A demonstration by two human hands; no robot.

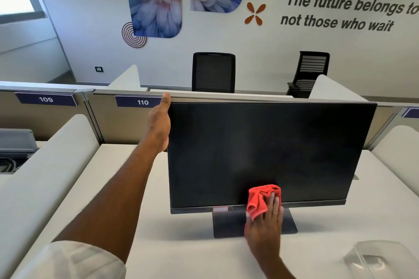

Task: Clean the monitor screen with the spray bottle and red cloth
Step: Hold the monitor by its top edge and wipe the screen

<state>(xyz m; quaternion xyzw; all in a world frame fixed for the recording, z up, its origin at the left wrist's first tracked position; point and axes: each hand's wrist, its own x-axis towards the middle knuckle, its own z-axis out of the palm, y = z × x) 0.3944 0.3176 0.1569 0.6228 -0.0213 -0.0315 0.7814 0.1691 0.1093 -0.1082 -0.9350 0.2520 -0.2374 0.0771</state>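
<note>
A black monitor (260, 147) stands on a white desk (181, 251), its dark screen facing me. My left hand (159, 120) grips the monitor's upper left edge, thumb up near the top corner. My right hand (266, 222) presses a bunched red cloth (260, 199) flat against the bottom of the screen, near the middle and just above the stand (229, 224). A clear plastic object (378, 258) lies on the desk at the lower right; I cannot tell whether it is the spray bottle.
Grey partitions labelled 109 (45, 99) and 110 (142, 102) run behind the monitor. White curved dividers (56, 156) flank the desk on both sides. Two black office chairs (213, 72) stand beyond the partition by the decorated wall.
</note>
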